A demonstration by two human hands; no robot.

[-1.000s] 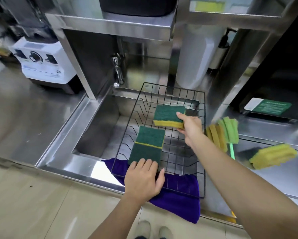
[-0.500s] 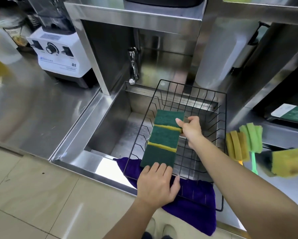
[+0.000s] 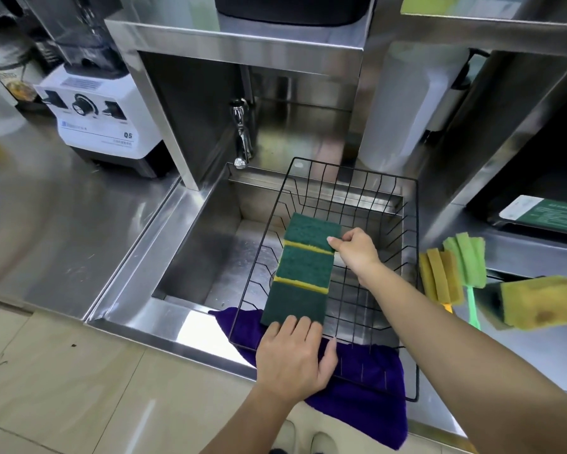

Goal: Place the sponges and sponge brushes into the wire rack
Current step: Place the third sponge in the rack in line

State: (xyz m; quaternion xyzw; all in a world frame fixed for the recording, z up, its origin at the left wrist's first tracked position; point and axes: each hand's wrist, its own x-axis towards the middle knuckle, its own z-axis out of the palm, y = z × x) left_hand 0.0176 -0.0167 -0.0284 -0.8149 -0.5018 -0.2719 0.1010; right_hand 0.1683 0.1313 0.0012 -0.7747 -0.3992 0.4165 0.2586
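**Three sponges lined up in rack; more items wait on counter**

At far left a white blender base [image 3: 102, 126] stands on the steel counter [image 3: 46, 224], well clear of both hands. A faucet [image 3: 242, 136] hangs over the sink [image 3: 190, 257]. The black wire rack [image 3: 416, 257] sits across the sink on a purple cloth [image 3: 367, 407]. The left hand [image 3: 295, 358] lies flat and open on the rack's near edge, fingertips [image 3: 303, 322] touching the nearest sponge [image 3: 295, 306] and gripping nothing. Beyond those fingertips a middle sponge [image 3: 305, 268] and a far sponge [image 3: 311, 229] overlap in a row, green side up. The right hand [image 3: 357, 250] pinches the far sponge's right edge between thumb and curled fingers. Right of that hand, outside the rack, lie a yellow sponge brush [image 3: 439, 276], a green sponge brush [image 3: 469, 260] and a loose yellow sponge [image 3: 541, 303], blurred.
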